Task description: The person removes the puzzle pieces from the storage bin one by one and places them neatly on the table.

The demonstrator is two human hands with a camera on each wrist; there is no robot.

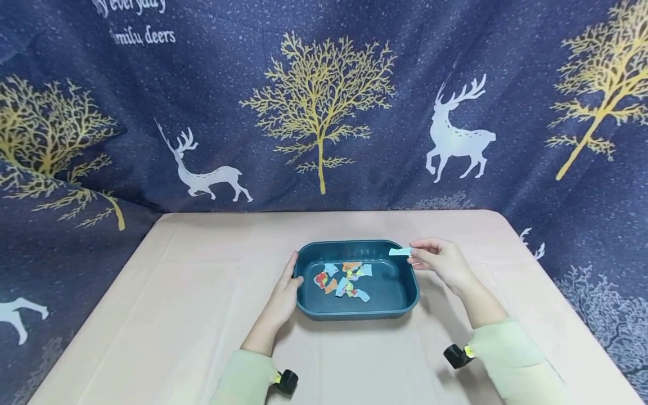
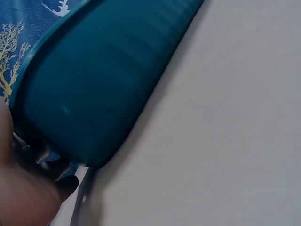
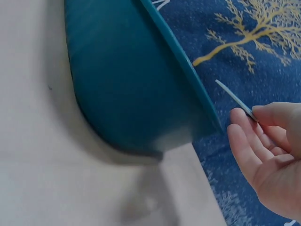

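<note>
A dark teal plastic tub [image 1: 354, 314] stands on the table in the head view. My left hand [image 1: 284, 293] grips its left end, the thumb over the rim and the fingers along the outside wall. In the left wrist view that hand [image 2: 28, 183] is partly cut off beside the tub [image 2: 94, 89]. My right hand [image 1: 442, 264] pinches a thin light blue paper piece [image 1: 400, 252] between thumb and fingers, over the tub's right back corner. The right wrist view shows the piece [image 3: 230, 96] edge-on, near the rim. Several torn-looking paper pieces [image 1: 342, 286], blue, orange, red and yellow, lie on the tub's floor.
A pale cloth covers the table [image 1: 192, 292] around the tub. Behind it hangs a dark blue curtain [image 1: 212, 101] printed with trees and deer. A small black camera [image 1: 287, 382] is on the left wrist, another camera [image 1: 457, 356] on the right.
</note>
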